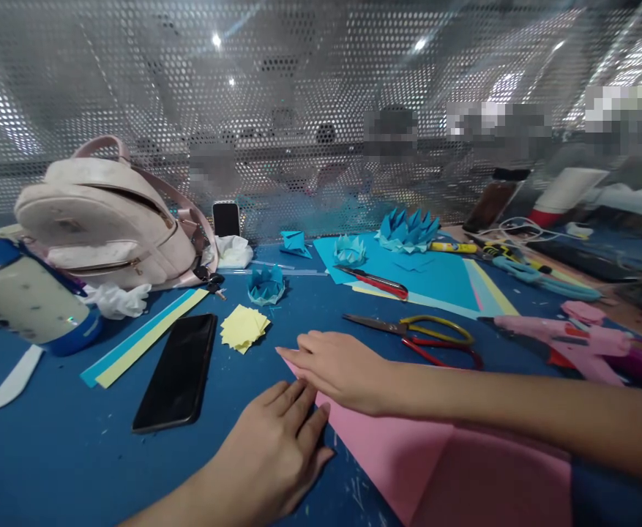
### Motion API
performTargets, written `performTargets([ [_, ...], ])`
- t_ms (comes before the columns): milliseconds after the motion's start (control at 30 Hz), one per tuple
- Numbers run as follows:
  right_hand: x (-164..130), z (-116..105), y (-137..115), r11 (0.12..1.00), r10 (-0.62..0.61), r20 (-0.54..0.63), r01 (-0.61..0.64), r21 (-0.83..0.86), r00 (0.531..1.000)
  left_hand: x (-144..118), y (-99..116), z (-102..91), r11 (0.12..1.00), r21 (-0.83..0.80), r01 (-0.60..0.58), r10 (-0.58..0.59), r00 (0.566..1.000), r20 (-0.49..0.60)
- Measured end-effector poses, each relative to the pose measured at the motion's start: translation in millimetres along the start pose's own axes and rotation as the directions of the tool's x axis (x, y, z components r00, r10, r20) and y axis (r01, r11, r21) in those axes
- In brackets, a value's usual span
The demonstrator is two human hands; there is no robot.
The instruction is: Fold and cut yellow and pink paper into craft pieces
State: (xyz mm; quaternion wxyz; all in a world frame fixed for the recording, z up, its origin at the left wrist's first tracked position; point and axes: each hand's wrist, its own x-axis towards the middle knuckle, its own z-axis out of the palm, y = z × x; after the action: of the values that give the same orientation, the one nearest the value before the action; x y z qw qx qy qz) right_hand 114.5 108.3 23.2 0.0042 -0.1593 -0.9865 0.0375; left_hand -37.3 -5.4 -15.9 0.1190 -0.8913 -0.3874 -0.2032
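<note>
Both hands lie flat and open: the right hand [342,369] and the left hand [277,454] press the pink paper [435,461]. Better to keep the fingers firm along the edge.

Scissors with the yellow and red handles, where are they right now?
In the head view the scissors lie flat on the blue table, just beyond the right hand, between it and the red utility knife, with the pink glue gun to their right.

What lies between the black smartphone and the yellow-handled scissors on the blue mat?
In the head view, the stack of yellow folded paper lies between smartphone and scissors.
</note>
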Motion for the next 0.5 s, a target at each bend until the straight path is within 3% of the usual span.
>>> performTargets([
  [233, 3, 3, 1, 0.994, -0.025, -0.026, 0.022, -0.104, 0.999, 1, 0, 0.4, 1.000, 0.002, -0.003, 0.003, 1.000, 0.012],
  [500, -20, 12, 0, 0.985, 0.025, -0.052, -0.033, -0.170, 0.998, 2, 1, -2.7, 1.000, 0.006, -0.007, 0.007, 1.000, 0.018],
])
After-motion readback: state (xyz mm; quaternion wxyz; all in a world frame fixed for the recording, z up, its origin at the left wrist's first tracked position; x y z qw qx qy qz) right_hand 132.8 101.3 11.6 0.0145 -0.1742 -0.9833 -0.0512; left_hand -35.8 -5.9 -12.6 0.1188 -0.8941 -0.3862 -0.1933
